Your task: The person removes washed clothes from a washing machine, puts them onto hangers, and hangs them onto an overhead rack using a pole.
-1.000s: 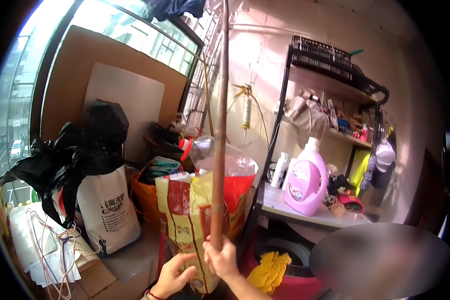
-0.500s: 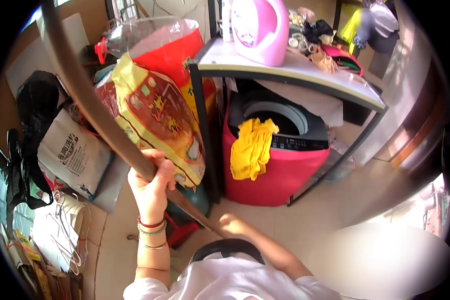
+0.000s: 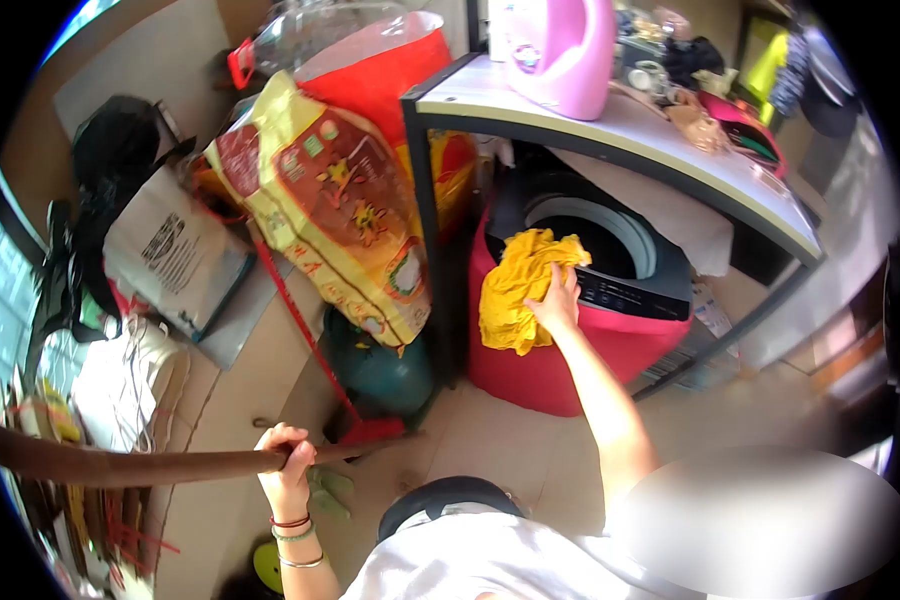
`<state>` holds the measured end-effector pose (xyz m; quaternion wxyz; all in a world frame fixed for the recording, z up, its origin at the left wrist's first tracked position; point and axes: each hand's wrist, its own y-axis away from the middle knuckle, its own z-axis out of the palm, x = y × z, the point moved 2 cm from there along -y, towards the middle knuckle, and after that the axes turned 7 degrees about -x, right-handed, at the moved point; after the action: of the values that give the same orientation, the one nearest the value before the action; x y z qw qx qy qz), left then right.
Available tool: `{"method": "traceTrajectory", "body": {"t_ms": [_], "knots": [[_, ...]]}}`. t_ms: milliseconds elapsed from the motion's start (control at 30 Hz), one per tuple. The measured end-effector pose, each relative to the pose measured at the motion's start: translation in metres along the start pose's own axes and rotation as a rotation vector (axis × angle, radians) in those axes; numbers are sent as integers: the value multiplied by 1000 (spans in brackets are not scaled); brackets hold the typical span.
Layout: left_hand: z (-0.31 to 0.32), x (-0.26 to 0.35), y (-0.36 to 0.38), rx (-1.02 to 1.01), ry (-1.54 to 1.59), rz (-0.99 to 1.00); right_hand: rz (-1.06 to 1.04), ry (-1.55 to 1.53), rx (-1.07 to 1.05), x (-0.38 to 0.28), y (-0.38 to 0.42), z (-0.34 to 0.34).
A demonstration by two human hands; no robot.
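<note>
My left hand [image 3: 286, 470] is closed around a long brown wooden pole [image 3: 140, 466], which lies nearly level across the lower left of the head view. The pole's thinner end reaches right, just past a red dustpan-like piece [image 3: 370, 430]. My right hand [image 3: 558, 302] is stretched forward with its fingers on a crumpled yellow cloth [image 3: 515, 300], gripping its right side. That cloth hangs over the front edge of a pink top-loading washing machine [image 3: 540, 385]. The machine's dark control panel [image 3: 630, 298] and round opening [image 3: 610, 240] show beside my right hand.
A metal-framed shelf [image 3: 670, 150] stands over the machine, bearing a pink detergent jug [image 3: 570, 65]. To the left are a patterned yellow-brown bag [image 3: 350, 210], a green rounded container [image 3: 380, 375], a white printed bag [image 3: 175, 250] and stacked cardboard [image 3: 80, 510].
My left hand has swung the pole from steeply slanted to nearly level and lowered it. My right hand has left the pole's lower end area and reached up to the yellow cloth.
</note>
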<state>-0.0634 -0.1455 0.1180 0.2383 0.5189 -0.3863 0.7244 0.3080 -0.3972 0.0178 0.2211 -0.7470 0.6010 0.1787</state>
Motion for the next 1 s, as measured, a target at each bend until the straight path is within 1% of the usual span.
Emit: {"method": "traceTrajectory", "body": {"t_ms": [33,100,200,233,300,333,367,400,433,500,533,633,667,700,767,800,833,867,933,967,1000], "knots": [[-6,1,10,-17,-31,11,11,97,-39,-2,-7,6],[-17,4,29,-43,-94,36,-43,264,-14,-3,-9,21],[-27,2,56,78,-165,65,-74,218,142,3,-17,27],[-29,-1,63,116,-176,72,-93,140,174,6,-15,27],[-38,-12,83,178,-264,25,-205,-52,206,30,-20,41],[-41,-18,91,189,-285,27,-182,-342,167,36,-16,44],[-44,-24,99,200,-306,27,-151,-631,121,42,-9,49],[-47,-30,109,215,-334,-3,-22,-1292,-118,27,11,39],[-48,-34,117,239,-312,-2,48,-1531,-184,18,34,33],[-57,-34,127,207,-369,10,-57,-1637,-357,3,77,33],[-61,-28,130,161,-376,-10,-58,-1701,-474,-1,97,43],[-72,-9,132,-307,-314,-307,-58,-1928,-829,-26,137,56],[-83,-9,139,-524,-229,-448,-172,-1865,-913,-42,144,52],[-86,-1,135,-704,-104,-525,-90,-1926,-958,-57,150,52],[-102,-8,138,-905,-5,-512,82,-2028,-1052,-90,160,55],[-108,-11,141,-809,127,-591,29,-1938,-1097,-115,167,57],[-113,-9,137,-689,208,-725,86,-1906,-1189,-130,177,64],[-120,-12,134,-513,184,-803,-73,-1744,-1316,-144,189,70],[-121,-23,115,-342,36,-737,-394,-1451,-1505,-184,227,73],[-121,-31,110,-264,134,-686,-543,-1321,-1574,-208,254,60],[-127,-52,107,-276,450,-582,-858,-1051,-1710,-233,273,48]]}}
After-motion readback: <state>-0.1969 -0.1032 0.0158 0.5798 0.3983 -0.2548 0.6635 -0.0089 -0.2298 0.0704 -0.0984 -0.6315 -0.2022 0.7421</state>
